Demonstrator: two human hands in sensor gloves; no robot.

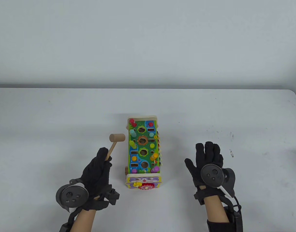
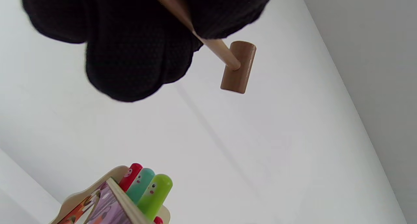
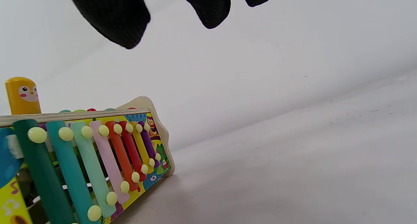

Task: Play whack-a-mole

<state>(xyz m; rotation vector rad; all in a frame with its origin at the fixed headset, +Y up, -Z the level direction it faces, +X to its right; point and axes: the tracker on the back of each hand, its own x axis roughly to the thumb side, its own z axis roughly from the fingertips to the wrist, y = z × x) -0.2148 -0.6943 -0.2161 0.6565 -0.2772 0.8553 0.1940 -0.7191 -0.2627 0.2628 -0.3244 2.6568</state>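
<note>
A colourful wooden whack-a-mole toy (image 1: 143, 151) stands in the middle of the table, with red, teal and green pegs raised along its left side (image 2: 143, 188) and a yellow peg (image 3: 22, 95) raised on its right. My left hand (image 1: 97, 172) grips the handle of a small wooden hammer (image 1: 117, 138), whose head is held just left of the toy, also seen in the left wrist view (image 2: 237, 67). My right hand (image 1: 207, 160) rests open and flat on the table to the right of the toy, holding nothing.
A xylophone of coloured bars (image 3: 91, 165) runs along the toy's right side. A gear panel (image 1: 143, 183) is on the toy's near end. The white table's (image 1: 235, 116) back edge meets a grey wall.
</note>
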